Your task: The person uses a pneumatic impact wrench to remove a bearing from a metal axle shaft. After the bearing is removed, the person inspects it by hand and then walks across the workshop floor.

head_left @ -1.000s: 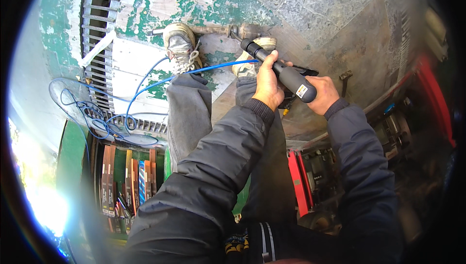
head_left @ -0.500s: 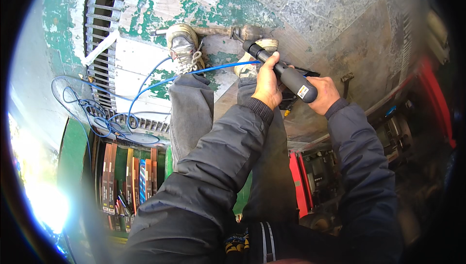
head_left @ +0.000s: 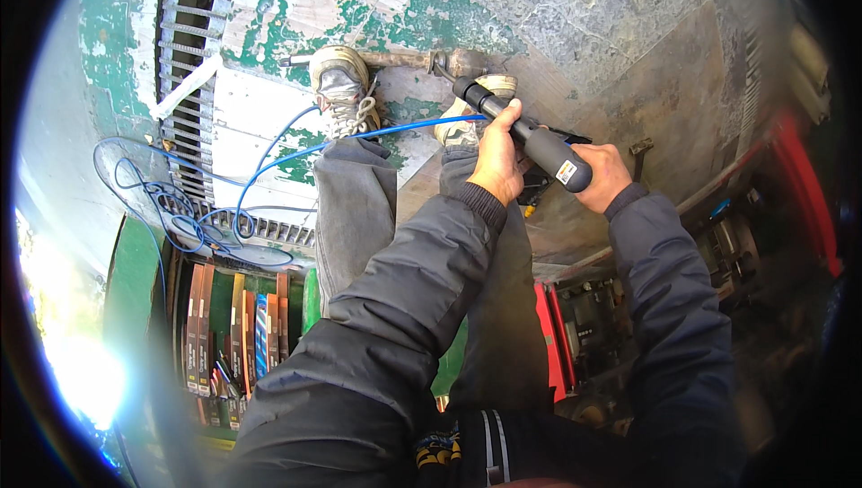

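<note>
Viewpoint slightly shifted, left hand (head_left: 497, 160), right hand (head_left: 608, 178) still on black tool (head_left: 542, 149)

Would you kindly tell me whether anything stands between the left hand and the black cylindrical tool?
Nothing visible does: the left hand grips the black cylindrical tool directly, thumb over its body. The blue hose comes in beside them from the left; the underside of the grip is hidden.

Right grip (head_left: 603, 179) partly behind tool (head_left: 546, 149)
</note>
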